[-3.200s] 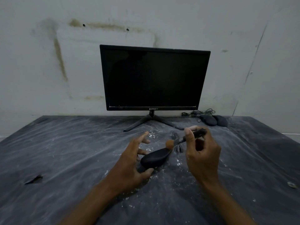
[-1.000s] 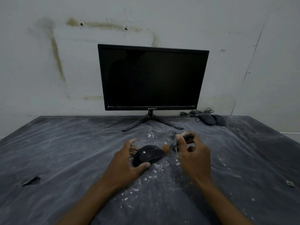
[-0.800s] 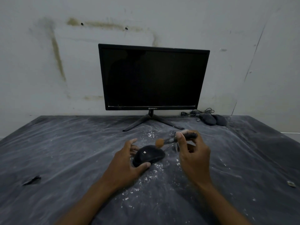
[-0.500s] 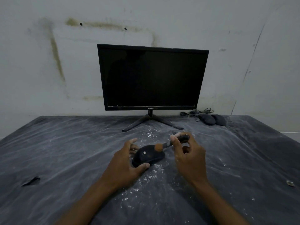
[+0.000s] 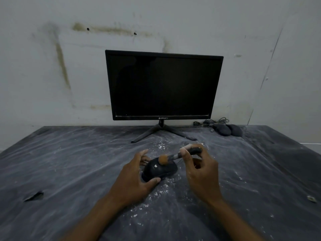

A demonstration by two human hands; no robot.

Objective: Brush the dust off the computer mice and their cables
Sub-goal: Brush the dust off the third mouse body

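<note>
Three mice: one (image 5: 159, 169) under the brush (image 5: 175, 156), two at the back right, (image 5: 222, 129) and (image 5: 235, 129). One brush. One monitor (image 5: 163, 84). One cable tangle (image 5: 213, 121). Two hands, left (image 5: 135, 181) and right (image 5: 202, 173). One table (image 5: 69, 162).

"QWERTY" — monitor (image 5: 163, 84) bezel

A black monitor (image 5: 163, 86) stands in front of me at the back of my desk (image 5: 69, 162), its screen dark, resting on a splayed stand (image 5: 162, 132) close to the wall (image 5: 52, 66). The wall is pale, marked with brownish streaks and two small dark holes. The desk is covered with a dark, creased sheet dusted white. A small dark scrap (image 5: 33, 196) lies on it at my far left, a pale bit (image 5: 311, 199) at my far right.
</note>
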